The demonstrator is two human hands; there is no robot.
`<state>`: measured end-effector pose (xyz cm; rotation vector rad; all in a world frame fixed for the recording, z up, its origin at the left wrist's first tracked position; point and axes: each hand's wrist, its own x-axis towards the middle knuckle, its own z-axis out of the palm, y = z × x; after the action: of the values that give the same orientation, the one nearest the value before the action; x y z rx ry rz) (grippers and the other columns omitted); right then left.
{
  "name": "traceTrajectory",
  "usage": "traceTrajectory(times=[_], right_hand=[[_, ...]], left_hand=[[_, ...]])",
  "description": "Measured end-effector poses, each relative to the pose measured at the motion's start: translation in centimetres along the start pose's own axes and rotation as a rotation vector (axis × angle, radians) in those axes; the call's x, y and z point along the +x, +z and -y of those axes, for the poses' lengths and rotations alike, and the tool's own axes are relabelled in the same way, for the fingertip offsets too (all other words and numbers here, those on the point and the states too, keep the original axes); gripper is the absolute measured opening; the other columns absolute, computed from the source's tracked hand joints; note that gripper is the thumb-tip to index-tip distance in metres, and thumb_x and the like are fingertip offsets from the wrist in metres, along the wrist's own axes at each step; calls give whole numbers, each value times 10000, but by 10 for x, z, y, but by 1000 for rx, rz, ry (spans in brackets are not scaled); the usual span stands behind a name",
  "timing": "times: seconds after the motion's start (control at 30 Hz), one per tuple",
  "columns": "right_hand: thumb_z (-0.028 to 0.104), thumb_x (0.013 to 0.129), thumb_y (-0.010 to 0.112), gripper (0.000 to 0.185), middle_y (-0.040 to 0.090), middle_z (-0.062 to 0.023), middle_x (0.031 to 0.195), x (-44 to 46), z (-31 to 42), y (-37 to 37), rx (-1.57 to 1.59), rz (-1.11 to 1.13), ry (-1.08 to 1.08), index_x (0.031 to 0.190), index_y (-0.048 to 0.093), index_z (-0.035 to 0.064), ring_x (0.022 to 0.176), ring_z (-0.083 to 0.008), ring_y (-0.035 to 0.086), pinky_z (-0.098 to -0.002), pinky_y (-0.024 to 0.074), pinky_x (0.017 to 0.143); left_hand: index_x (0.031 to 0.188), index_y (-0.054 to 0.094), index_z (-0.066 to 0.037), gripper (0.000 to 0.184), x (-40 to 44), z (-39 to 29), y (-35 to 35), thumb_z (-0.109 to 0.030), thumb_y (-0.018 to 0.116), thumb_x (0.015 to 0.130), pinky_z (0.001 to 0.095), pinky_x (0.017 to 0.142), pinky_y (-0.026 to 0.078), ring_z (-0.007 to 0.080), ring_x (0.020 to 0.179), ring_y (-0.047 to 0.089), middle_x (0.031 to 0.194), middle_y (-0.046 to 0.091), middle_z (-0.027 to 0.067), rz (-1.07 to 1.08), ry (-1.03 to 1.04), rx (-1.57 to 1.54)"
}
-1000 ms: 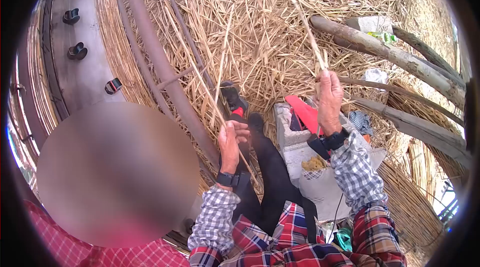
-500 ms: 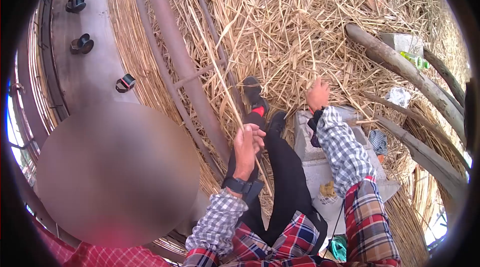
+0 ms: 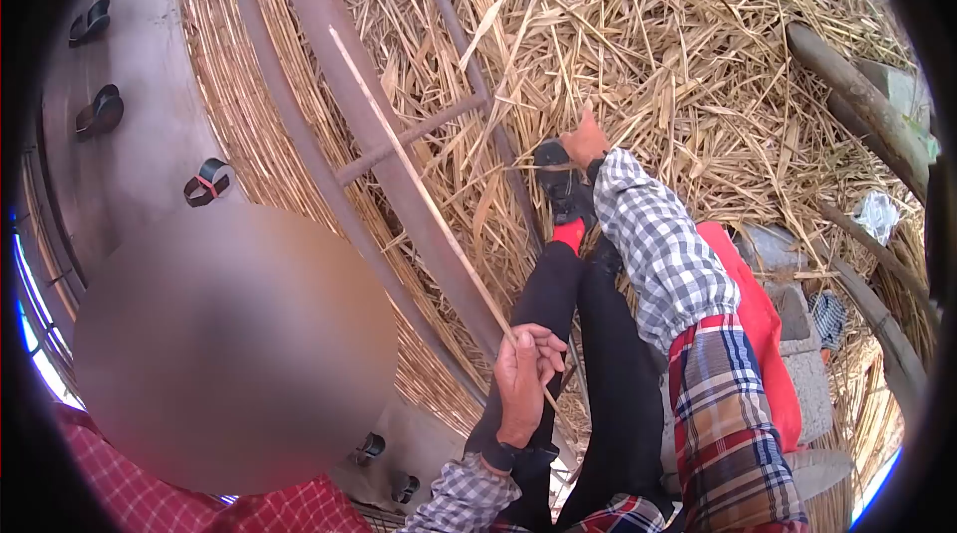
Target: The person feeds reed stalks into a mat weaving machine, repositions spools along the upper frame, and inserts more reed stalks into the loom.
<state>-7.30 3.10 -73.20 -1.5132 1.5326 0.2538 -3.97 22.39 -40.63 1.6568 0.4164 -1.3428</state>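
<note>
My left hand [image 3: 528, 373] is closed around the lower part of a long, thin reed stalk [image 3: 424, 196], which slants up and left across a rusty metal frame. My right hand [image 3: 586, 139] is over the loose reed straw [image 3: 638, 64], close beside my dark shoe [image 3: 558, 179]. One digit of it points upward; the other fingers are folded or hidden, so I cannot tell whether it holds anything. Both forearms wear checked sleeve covers.
A rusty metal frame [image 3: 349, 64] runs along the reed bundle [image 3: 224, 54] at left. Another person in a red checked shirt [image 3: 120, 458] sits close on my left. At right are logs [image 3: 862, 99], concrete blocks [image 3: 807, 383] and a red cloth [image 3: 753, 324].
The view has shifted. My right hand has moved from beside the concrete blocks leftward to the straw near my shoe. The left hand keeps the stalk. A red cloth now shows beside my right arm.
</note>
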Motion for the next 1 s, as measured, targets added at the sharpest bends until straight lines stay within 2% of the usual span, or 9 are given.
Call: traceTrajectory(times=[0.1, 0.17, 0.3, 0.33, 0.53, 0.77, 0.87, 0.97, 1.0], right_hand=[[225, 891, 527, 263, 648, -226, 856, -13, 5, -15, 187, -35, -50, 923, 595, -27, 823, -388, 617, -439, 453, 752], [250, 932, 478, 296, 594, -152, 690, -46, 17, -38, 394, -141, -322, 900, 581, -26, 640, -294, 582, -400, 443, 617], [310, 971, 460, 337, 442, 28, 627, -107, 43, -107, 643, 2, -170, 818, 566, 29, 546, -51, 414, -231, 330, 468], [276, 959, 467, 310, 462, 15, 624, -119, 49, -128, 693, 26, -136, 827, 574, 18, 572, -77, 415, -262, 350, 529], [267, 971, 461, 273, 466, 10, 657, -210, 120, -241, 618, -52, -265, 910, 582, 30, 619, -83, 439, -263, 380, 571], [230, 975, 443, 258, 537, -44, 729, -315, 169, -295, 726, 206, -274, 1001, 569, 7, 679, -127, 530, -285, 449, 652], [224, 979, 456, 260, 555, -57, 760, -343, 191, -301, 444, 201, -431, 1112, 586, 43, 694, -148, 541, -301, 452, 661], [249, 978, 453, 247, 597, -161, 801, -361, 211, -294, 338, 6, -521, 1114, 580, 87, 761, -349, 601, -419, 463, 685], [249, 978, 453, 247, 597, -161, 801, -365, 215, -293, 338, -17, -511, 1114, 580, 87, 761, -349, 601, -419, 463, 685]], left_hand=[[1011, 485, -44, 283, -3, 1, 0, -298, 362, 1030, 163, 467, 342, 81, 620, 539, 852, 614, 102, 21, 9, 4], [1012, 486, -46, 282, -7, -3, 4, -298, 361, 1030, 163, 467, 341, 79, 623, 539, 852, 614, 98, 52, 34, 9], [1001, 492, -40, 290, -19, -32, 17, -290, 349, 1034, 160, 451, 329, 76, 615, 536, 844, 612, 88, 89, 105, 36], [1000, 492, -38, 294, -22, -40, 21, -292, 348, 1034, 158, 448, 329, 76, 615, 536, 841, 612, 89, 105, 117, 15], [1052, 499, -10, 331, -42, -101, 51, -319, 380, 1025, 170, 468, 391, 100, 636, 562, 860, 613, 100, 207, 214, -68], [1224, 480, 19, 436, -66, -166, 87, -355, 403, 1014, 248, 731, 494, 138, 896, 603, 1040, 612, 107, 287, 337, 49], [1246, 465, 26, 451, -74, -181, 93, -354, 387, 1016, 311, 858, 493, 186, 992, 594, 1118, 598, 136, 382, 264, 20], [1270, 433, 47, 472, -83, -207, 97, -348, 400, 1013, 320, 871, 495, 217, 986, 604, 1108, 597, 173, 490, 252, -140], [1238, 445, 38, 440, -84, -214, 98, -336, 411, 1010, 329, 865, 503, 235, 964, 614, 1058, 612, 177, 473, 256, -197]])
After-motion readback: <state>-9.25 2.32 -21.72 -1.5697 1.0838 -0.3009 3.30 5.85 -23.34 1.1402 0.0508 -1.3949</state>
